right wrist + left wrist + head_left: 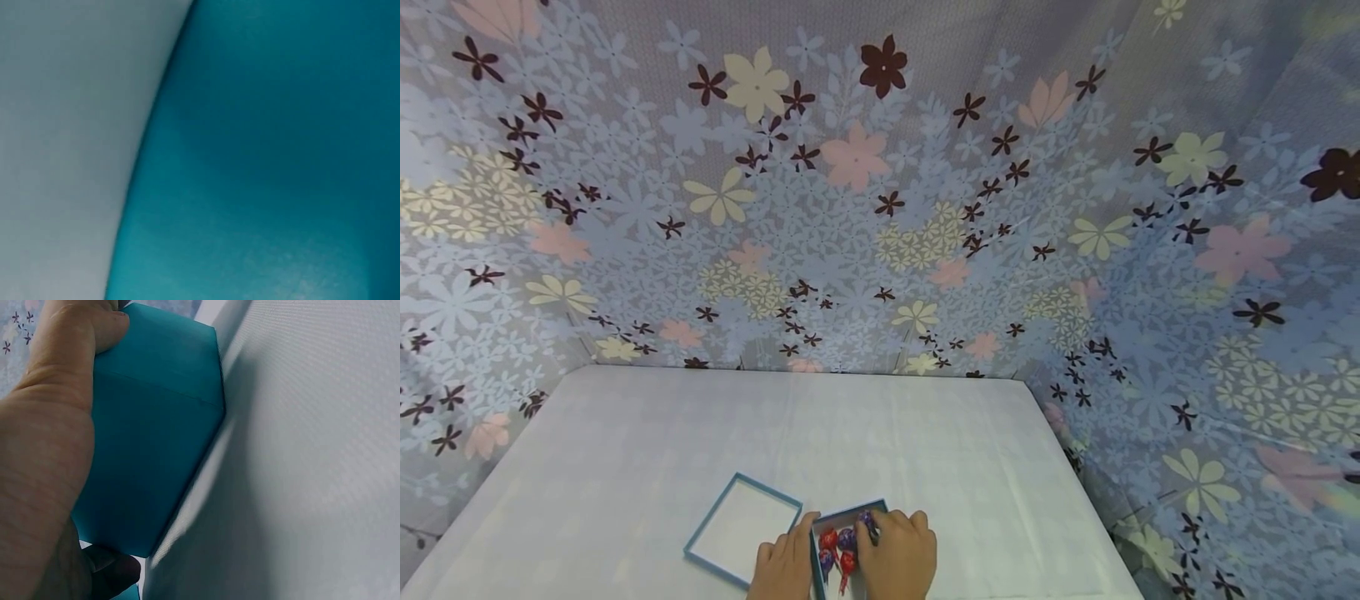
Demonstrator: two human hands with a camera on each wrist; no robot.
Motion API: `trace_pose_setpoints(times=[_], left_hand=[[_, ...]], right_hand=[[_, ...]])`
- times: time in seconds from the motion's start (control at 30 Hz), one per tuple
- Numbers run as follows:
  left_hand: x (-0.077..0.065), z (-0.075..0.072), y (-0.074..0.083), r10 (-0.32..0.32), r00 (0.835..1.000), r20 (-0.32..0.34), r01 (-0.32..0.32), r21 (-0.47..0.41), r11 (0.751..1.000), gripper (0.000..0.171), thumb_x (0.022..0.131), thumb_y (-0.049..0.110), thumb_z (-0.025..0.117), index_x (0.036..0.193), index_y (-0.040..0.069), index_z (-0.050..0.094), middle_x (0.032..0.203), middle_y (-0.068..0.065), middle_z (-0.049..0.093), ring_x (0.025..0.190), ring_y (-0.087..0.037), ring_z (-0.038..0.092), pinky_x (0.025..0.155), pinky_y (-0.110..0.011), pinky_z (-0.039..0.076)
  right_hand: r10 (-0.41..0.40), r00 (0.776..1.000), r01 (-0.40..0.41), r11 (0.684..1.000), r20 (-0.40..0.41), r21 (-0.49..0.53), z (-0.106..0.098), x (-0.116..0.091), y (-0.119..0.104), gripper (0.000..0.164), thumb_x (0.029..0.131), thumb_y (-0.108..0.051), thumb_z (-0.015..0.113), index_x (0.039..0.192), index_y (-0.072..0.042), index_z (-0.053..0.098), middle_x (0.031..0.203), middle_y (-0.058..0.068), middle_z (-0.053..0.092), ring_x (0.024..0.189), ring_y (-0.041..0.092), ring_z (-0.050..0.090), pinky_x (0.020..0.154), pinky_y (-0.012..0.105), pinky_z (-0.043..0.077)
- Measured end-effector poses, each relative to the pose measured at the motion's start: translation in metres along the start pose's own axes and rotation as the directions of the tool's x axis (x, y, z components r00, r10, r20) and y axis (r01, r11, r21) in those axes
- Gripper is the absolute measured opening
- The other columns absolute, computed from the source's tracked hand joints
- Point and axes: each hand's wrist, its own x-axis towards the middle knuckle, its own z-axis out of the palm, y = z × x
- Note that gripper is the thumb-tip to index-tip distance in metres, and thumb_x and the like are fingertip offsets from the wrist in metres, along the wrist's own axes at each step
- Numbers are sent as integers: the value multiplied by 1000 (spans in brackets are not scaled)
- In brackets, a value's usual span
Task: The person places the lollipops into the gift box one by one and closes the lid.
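Observation:
A teal open box (850,507) with a pale inside stands at the table's front edge. Several wrapped lollipops (827,540), red and purple, lie in it. My left hand (782,567) grips the box at its left; in the left wrist view its thumb and fingers span the teal wall (150,450). Over the box's right wall, my right hand (898,554) reaches in with curled fingers and pinches a purple lollipop (867,520) in the far right corner. Only the box's teal outside (262,150) shows up close in the right wrist view.
To the left of the box lies a shallow square lid (741,525) with a teal rim and white inside. A white cloth covers the table (820,433). Flowered curtain (850,250) hangs behind the table and along both sides.

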Motion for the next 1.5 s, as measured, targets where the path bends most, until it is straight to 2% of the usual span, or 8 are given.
trace_pose_setpoints(times=[0.17,0.3,0.4,0.73,1.03,1.2,1.4,1.5], left_hand=[[0,1,0,29,999,-18,-29,17,999,75,83,55,65,135,6,42,100,2,58,74,-10,43,65,-28,24],[-1,4,-2,19,1000,2,-19,8,1000,90,78,73,62,136,6,42,106,1,61,75,-10,44,66,-28,26],[-1,6,-2,22,1000,-2,-22,13,1000,90,78,73,61,136,7,42,107,1,61,76,-10,45,66,-28,27],[-1,10,-3,47,995,-87,-44,45,998,90,77,74,59,135,8,42,101,3,59,72,-8,41,65,-27,25],[0,1,2,18,1000,-4,-18,3,1000,69,85,46,66,137,7,42,101,2,59,73,-10,41,66,-28,25],[0,-3,4,-14,999,44,14,3,1000,73,84,51,65,137,8,41,106,1,59,74,-11,39,66,-30,25],[-1,-1,6,-24,997,-72,28,55,998,58,85,19,70,137,12,46,101,3,59,74,-11,37,69,-31,26],[-1,-2,6,-33,996,-83,38,68,997,68,80,12,75,141,15,44,105,4,57,77,-11,37,72,-33,26]], right_hand=[[22,994,-20,1000,104,-18,-6,1,-4,27,68,-39,87,83,-16,82,75,0,76,62,15,46,60,33,39],[58,980,-53,998,193,-32,-8,2,-6,26,72,-41,85,84,-18,82,71,-1,74,61,15,44,60,34,38],[75,974,-69,997,216,-35,-7,1,-5,26,73,-41,84,83,-18,81,69,-2,73,61,14,43,61,34,37],[82,977,-89,996,196,25,-6,2,-3,24,72,-36,85,82,-15,81,72,-1,75,60,11,43,58,32,42],[86,972,-96,995,218,36,-10,3,-3,24,73,-37,85,85,-17,81,72,-6,74,61,10,45,57,30,43],[76,978,-89,994,195,60,-12,5,-3,23,73,-38,85,86,-20,81,73,-7,73,63,10,47,58,30,43],[40,989,-58,991,144,118,-18,7,-4,15,75,-34,84,82,-20,81,74,-7,74,62,9,48,59,30,44],[19,993,-35,991,120,130,-23,7,-4,12,75,-31,83,81,-21,80,75,-7,74,63,8,51,61,30,45]])
